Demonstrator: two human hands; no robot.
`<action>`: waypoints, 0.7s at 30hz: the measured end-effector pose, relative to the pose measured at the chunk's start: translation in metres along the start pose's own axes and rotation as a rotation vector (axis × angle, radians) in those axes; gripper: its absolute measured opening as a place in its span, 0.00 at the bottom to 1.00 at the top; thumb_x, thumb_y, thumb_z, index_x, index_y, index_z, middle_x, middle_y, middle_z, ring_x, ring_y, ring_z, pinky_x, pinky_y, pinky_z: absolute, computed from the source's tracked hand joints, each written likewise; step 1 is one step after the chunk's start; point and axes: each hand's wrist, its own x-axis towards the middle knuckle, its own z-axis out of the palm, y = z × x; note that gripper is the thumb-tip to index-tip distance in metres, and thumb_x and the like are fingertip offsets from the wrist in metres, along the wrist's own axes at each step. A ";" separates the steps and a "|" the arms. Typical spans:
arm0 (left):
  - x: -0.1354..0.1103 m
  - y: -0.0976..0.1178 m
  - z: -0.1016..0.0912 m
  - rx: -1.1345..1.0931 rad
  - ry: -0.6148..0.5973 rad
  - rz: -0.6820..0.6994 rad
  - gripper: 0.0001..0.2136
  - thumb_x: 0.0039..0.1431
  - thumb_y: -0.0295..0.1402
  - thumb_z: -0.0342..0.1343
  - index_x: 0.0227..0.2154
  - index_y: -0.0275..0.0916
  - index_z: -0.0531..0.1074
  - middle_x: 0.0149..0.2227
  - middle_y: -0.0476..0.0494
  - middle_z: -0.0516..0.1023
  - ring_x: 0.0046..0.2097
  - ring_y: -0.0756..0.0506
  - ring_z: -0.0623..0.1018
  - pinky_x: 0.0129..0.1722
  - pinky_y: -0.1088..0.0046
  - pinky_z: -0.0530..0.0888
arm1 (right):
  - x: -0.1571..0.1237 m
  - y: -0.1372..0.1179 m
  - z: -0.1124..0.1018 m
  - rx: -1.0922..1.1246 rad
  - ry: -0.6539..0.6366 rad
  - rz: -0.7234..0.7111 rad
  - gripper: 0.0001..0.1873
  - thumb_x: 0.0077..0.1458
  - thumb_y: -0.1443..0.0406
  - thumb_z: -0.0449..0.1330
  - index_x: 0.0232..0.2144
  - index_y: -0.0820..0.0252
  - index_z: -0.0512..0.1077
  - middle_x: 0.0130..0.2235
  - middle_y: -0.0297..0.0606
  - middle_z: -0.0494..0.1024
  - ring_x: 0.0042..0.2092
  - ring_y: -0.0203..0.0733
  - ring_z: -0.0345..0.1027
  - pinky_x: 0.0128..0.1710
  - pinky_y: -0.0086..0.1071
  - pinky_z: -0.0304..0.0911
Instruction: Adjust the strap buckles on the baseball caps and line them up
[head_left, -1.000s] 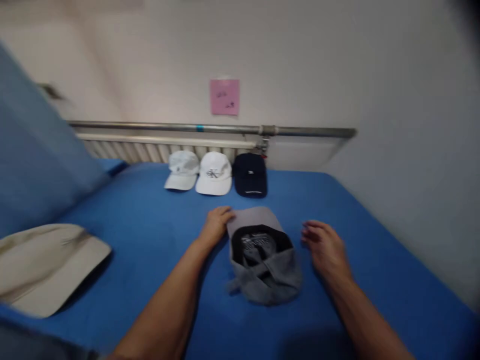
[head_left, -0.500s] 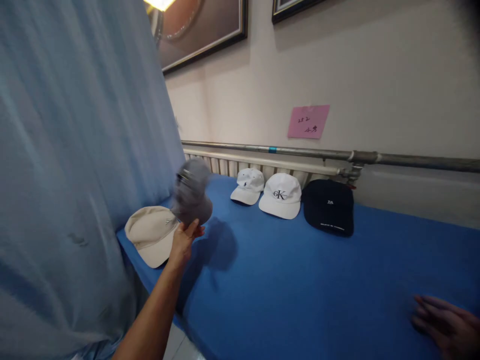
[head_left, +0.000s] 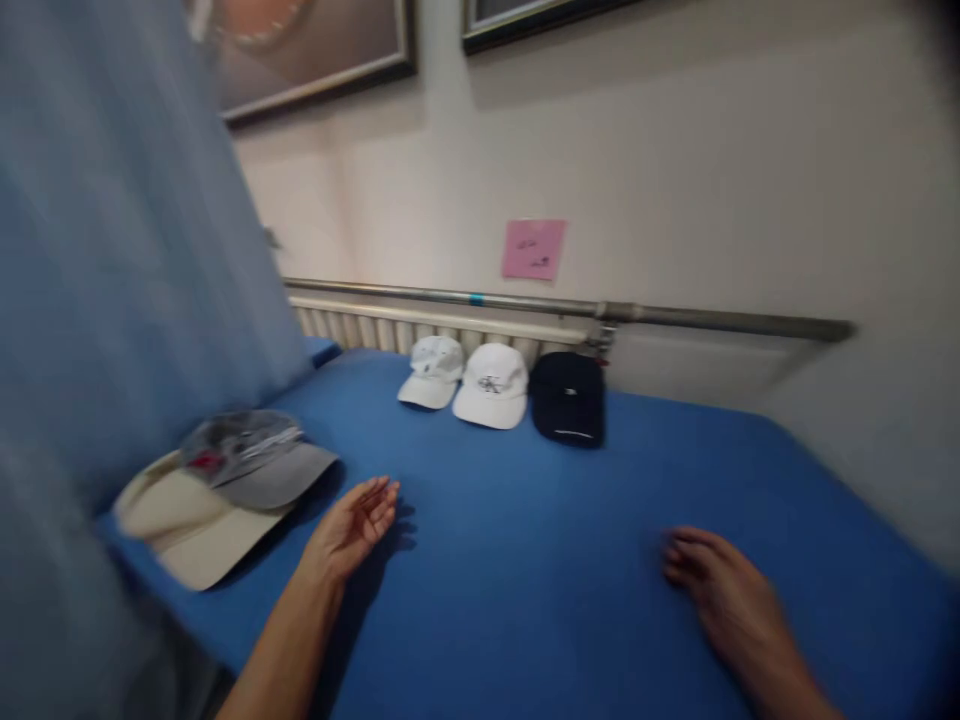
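Note:
My left hand (head_left: 356,525) is palm up over the blue cloth, fingers loosely curled and apart, with nothing in it. Just left of it a grey cap (head_left: 270,470) with a red mark lies partly on top of a beige cap (head_left: 199,540). My right hand (head_left: 724,590), somewhat blurred, hovers over the right part of the cloth; its fingers are bent and appear to hold nothing. Along the back stand a small white cap (head_left: 433,372), a white cap with CK letters (head_left: 491,386) and a black cap (head_left: 568,398), side by side.
A blue cloth (head_left: 510,560) covers the table. Behind it are a radiator (head_left: 360,328) and a metal pipe (head_left: 525,303) along the wall. A blue curtain (head_left: 135,250) hangs at the left. A pink note (head_left: 534,250) and framed pictures are on the wall.
The grey cap has left my left hand and now rests on the beige cap. My right hand has come further into view, and the view has swung to the right.

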 end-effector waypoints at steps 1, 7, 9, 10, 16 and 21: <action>0.001 -0.013 0.017 0.039 -0.070 -0.049 0.08 0.62 0.21 0.49 0.32 0.28 0.73 0.32 0.36 0.79 0.28 0.49 0.79 0.25 0.77 0.77 | -0.006 -0.002 0.002 0.036 -0.076 -0.012 0.10 0.25 0.66 0.64 0.19 0.57 0.73 0.22 0.37 0.71 0.24 0.37 0.63 0.22 0.32 0.59; 0.022 -0.083 0.118 0.228 -0.340 -0.141 0.02 0.53 0.21 0.59 0.31 0.29 0.74 0.30 0.36 0.79 0.28 0.45 0.80 0.25 0.72 0.78 | -0.008 0.009 0.011 0.128 -0.139 -0.009 0.08 0.36 0.69 0.64 0.25 0.62 0.73 0.22 0.34 0.73 0.22 0.34 0.63 0.21 0.28 0.57; 0.035 -0.101 0.136 0.259 -0.328 -0.102 0.03 0.54 0.19 0.58 0.30 0.30 0.73 0.28 0.39 0.78 0.27 0.46 0.79 0.25 0.72 0.78 | -0.003 0.014 0.020 0.206 -0.178 0.035 0.09 0.37 0.70 0.64 0.27 0.62 0.73 0.28 0.37 0.77 0.24 0.34 0.66 0.23 0.28 0.60; 0.041 -0.108 0.141 0.267 -0.316 -0.078 0.04 0.54 0.19 0.57 0.31 0.31 0.72 0.27 0.40 0.78 0.27 0.47 0.79 0.25 0.73 0.78 | 0.001 0.015 0.027 0.250 -0.202 0.067 0.10 0.38 0.70 0.65 0.29 0.62 0.73 0.31 0.38 0.77 0.26 0.35 0.68 0.24 0.28 0.62; 0.056 -0.127 0.137 0.269 -0.335 0.004 0.08 0.52 0.15 0.56 0.34 0.31 0.72 0.31 0.40 0.78 0.27 0.48 0.79 0.23 0.74 0.77 | 0.047 0.015 0.081 0.521 -0.321 0.280 0.04 0.51 0.68 0.61 0.32 0.63 0.70 0.37 0.43 0.76 0.32 0.37 0.73 0.30 0.30 0.69; 0.059 -0.126 0.133 0.292 -0.367 -0.021 0.07 0.53 0.17 0.57 0.35 0.30 0.73 0.33 0.40 0.78 0.28 0.48 0.78 0.24 0.73 0.78 | 0.097 0.014 0.116 0.664 -0.304 0.305 0.06 0.60 0.67 0.55 0.30 0.61 0.66 0.33 0.37 0.73 0.33 0.36 0.73 0.29 0.28 0.70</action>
